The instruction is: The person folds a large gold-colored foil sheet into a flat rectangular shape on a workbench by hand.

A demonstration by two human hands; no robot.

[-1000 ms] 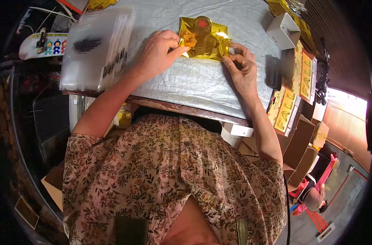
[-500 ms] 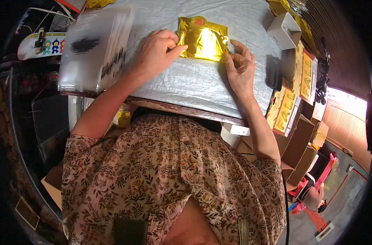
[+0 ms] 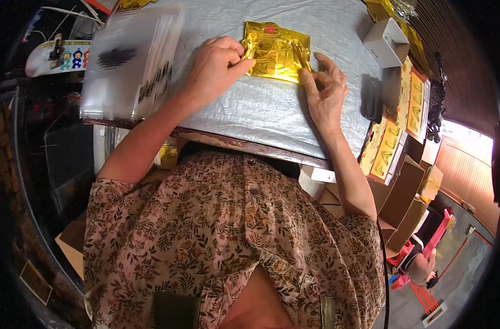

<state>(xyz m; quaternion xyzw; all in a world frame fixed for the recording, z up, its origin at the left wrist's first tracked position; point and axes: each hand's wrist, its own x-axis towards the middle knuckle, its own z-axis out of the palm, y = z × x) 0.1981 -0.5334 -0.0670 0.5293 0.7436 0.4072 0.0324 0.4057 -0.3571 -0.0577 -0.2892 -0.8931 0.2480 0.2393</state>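
A shiny gold foil packet [image 3: 277, 54] with a small red mark near its top edge lies flat on the silver-grey sheet covering the table. At its left edge my left hand [image 3: 217, 61] pinches the foil between thumb and fingers. My right hand [image 3: 325, 90] is at the lower right corner, thumb on the foil and the other fingers curled beside it. Part of the packet's left edge is hidden under my left fingers.
A stack of clear plastic bags [image 3: 121, 71] with black scribbles lies at the left of the table. To the right stand a white open box [image 3: 382, 48], a black object [image 3: 372, 98] and printed cartons [image 3: 386, 151]. Another person [image 3: 420, 268] is far off at lower right.
The bright glare on the packet has gone, and its surface now shows creases. Both hands stay at the same edges, and the whole view has shifted slightly.
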